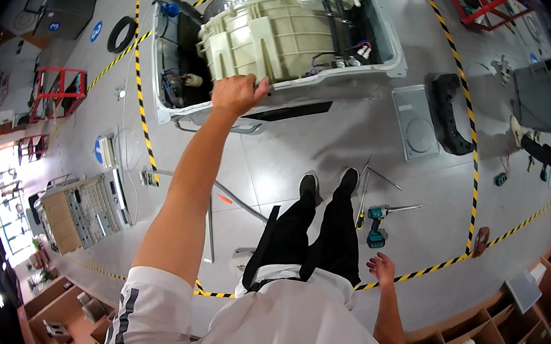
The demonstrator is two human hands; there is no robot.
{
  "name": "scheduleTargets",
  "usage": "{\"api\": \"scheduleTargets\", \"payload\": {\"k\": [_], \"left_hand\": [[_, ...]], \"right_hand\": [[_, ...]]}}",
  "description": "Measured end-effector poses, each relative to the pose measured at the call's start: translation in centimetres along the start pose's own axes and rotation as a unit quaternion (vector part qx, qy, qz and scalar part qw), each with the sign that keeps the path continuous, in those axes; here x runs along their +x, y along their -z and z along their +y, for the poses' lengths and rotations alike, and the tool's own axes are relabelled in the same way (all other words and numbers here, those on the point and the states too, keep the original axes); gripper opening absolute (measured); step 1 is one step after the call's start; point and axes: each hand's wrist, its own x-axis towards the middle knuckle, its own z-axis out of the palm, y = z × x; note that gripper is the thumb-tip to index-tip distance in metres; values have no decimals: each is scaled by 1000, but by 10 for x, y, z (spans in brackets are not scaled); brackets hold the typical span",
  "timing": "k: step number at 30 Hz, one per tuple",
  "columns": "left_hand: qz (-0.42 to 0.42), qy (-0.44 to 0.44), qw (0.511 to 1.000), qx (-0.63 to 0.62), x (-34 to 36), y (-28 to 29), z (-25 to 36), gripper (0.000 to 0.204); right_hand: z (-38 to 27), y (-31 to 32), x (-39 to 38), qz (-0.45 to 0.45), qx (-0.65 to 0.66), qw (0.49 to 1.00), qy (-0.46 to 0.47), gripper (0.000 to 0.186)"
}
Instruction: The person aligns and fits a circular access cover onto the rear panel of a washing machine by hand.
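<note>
A washing machine (pixel 263 41) stands in front of me with its top off, its cream plastic tub showing inside a pale metal cabinet (pixel 327 77). My left arm is stretched out, and my left hand (pixel 235 93) grips the cabinet's near edge, fingers bent over it and the thumb to the right. The fingertips are hidden behind the rim. Low at my right side hangs my right hand (pixel 383 268), holding nothing, its fingers loosely curled and apart. Closest to it on the floor lies a teal cordless drill (pixel 376 228) with a long bit.
Hand tools (pixel 363 199) lie by my right foot; metal strips (pixel 238 200) lie to the left. A grey panel (pixel 416 122) and a black moulded part (pixel 450 114) rest at right. Yellow-black tape (pixel 473 133) marks the floor. Wooden compartments (pixel 474 337) stand behind me. Another person's leg (pixel 549 157) shows far right.
</note>
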Motion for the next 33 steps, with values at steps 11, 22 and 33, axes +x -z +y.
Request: {"api": "scheduleTargets", "payload": {"k": [11, 22, 33], "left_hand": [[-34, -38, 994, -96, 2, 6, 0, 36], [146, -308, 933, -120, 58, 52, 133, 35], [-69, -540, 811, -212, 27, -7, 342, 38]], "right_hand": [[54, 9, -17, 49, 49, 997, 16, 39], [109, 15, 31, 42, 145, 988, -16, 35], [27, 67, 74, 67, 237, 968, 44, 40]]}}
